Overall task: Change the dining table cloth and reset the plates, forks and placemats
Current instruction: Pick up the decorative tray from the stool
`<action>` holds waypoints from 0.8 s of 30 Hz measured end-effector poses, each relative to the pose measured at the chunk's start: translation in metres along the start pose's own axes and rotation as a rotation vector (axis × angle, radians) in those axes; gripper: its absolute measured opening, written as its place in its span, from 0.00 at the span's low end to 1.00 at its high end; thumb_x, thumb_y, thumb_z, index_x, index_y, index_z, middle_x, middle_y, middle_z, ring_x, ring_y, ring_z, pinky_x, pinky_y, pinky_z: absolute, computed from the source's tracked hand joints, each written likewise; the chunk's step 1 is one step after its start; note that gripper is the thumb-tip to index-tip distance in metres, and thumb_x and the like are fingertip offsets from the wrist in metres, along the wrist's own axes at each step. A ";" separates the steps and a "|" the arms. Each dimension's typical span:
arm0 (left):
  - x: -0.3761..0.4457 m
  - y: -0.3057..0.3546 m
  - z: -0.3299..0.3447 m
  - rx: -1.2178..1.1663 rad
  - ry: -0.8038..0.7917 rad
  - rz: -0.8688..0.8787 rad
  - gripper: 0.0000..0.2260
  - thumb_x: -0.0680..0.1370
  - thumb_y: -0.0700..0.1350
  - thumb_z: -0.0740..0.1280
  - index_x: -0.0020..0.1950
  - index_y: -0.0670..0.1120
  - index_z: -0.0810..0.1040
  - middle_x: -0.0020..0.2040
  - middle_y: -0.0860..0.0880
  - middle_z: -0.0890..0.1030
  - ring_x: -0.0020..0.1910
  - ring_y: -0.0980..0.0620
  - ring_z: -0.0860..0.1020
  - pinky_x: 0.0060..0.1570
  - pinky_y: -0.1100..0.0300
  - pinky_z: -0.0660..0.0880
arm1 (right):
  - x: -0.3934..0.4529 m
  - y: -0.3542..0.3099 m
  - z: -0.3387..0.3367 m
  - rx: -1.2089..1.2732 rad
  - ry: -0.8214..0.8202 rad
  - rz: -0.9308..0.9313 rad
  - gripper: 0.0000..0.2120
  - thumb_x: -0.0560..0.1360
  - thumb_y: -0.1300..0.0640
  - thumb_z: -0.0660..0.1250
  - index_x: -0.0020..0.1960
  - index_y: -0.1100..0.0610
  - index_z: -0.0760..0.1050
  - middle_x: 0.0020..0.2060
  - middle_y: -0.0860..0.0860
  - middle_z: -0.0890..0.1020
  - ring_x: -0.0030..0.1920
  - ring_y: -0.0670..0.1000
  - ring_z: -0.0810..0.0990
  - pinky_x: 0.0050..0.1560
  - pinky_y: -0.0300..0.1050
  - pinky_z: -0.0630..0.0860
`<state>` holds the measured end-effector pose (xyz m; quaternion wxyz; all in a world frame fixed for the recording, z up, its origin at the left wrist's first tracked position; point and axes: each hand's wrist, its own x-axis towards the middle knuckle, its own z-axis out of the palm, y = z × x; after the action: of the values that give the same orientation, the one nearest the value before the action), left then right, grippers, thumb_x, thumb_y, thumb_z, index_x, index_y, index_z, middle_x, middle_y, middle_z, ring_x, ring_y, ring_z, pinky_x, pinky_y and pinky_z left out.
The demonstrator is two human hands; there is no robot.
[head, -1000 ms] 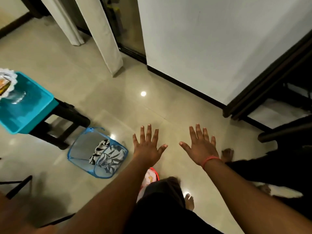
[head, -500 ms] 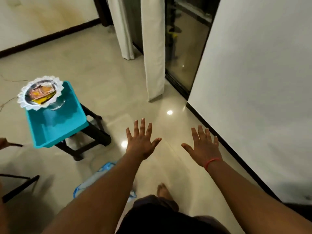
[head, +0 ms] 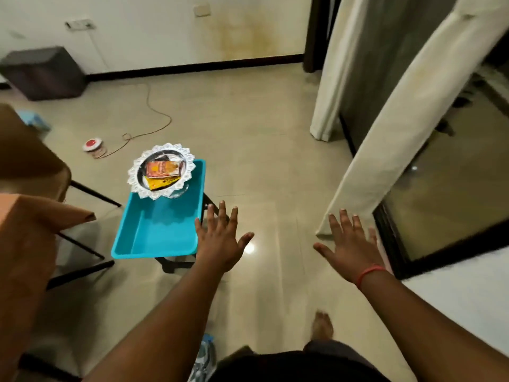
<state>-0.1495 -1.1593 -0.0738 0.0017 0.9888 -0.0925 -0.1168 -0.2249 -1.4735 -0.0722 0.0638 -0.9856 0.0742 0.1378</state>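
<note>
At the far left, a brown cloth (head: 30,232) drapes over a piece of furniture whose dark legs show beneath it. Just beside it, a turquoise tray (head: 154,235) sits on a dark stand, and a scalloped silver plate (head: 161,170) holding packets rests on its far end. The left hand (head: 220,241) is spread wide and empty by the tray's near corner. The right hand (head: 351,248), with a red wrist thread (head: 367,272), is also splayed and empty above the tiled floor (head: 261,150), near a cream curtain (head: 385,150).

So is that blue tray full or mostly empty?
Mostly empty: the blue tray shows bare bottom; only a doily-edged plate sits at its far end.
</note>
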 end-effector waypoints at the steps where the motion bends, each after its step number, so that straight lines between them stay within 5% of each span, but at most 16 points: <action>1: 0.015 0.002 -0.005 -0.019 0.006 -0.036 0.40 0.73 0.74 0.32 0.81 0.55 0.40 0.80 0.48 0.34 0.77 0.43 0.31 0.72 0.34 0.36 | 0.030 -0.005 -0.011 -0.021 -0.003 -0.066 0.45 0.70 0.23 0.37 0.80 0.45 0.39 0.80 0.48 0.39 0.80 0.56 0.41 0.76 0.66 0.47; 7: 0.092 -0.017 -0.029 -0.115 0.008 -0.286 0.37 0.75 0.72 0.36 0.80 0.55 0.38 0.80 0.49 0.33 0.77 0.44 0.30 0.73 0.34 0.34 | 0.197 -0.073 -0.067 -0.141 -0.013 -0.386 0.44 0.71 0.23 0.36 0.80 0.45 0.37 0.80 0.48 0.37 0.80 0.55 0.39 0.75 0.65 0.45; 13: 0.175 -0.116 -0.026 -0.204 -0.027 -0.596 0.39 0.73 0.73 0.33 0.80 0.55 0.35 0.79 0.48 0.31 0.77 0.42 0.29 0.72 0.33 0.36 | 0.351 -0.193 -0.081 -0.215 -0.073 -0.627 0.45 0.68 0.22 0.32 0.79 0.44 0.35 0.79 0.48 0.36 0.80 0.56 0.39 0.76 0.66 0.44; 24: 0.278 -0.245 -0.031 -0.419 -0.047 -0.926 0.37 0.76 0.72 0.38 0.80 0.56 0.36 0.80 0.50 0.33 0.78 0.43 0.34 0.73 0.34 0.39 | 0.508 -0.391 -0.092 -0.323 -0.175 -0.959 0.41 0.73 0.25 0.40 0.80 0.44 0.37 0.80 0.48 0.38 0.80 0.55 0.40 0.76 0.65 0.44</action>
<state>0.1680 -0.9703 -0.1135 0.1461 0.9017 0.3808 -0.1436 0.3460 -1.1691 -0.0864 -0.0271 -0.8909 -0.4142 0.1845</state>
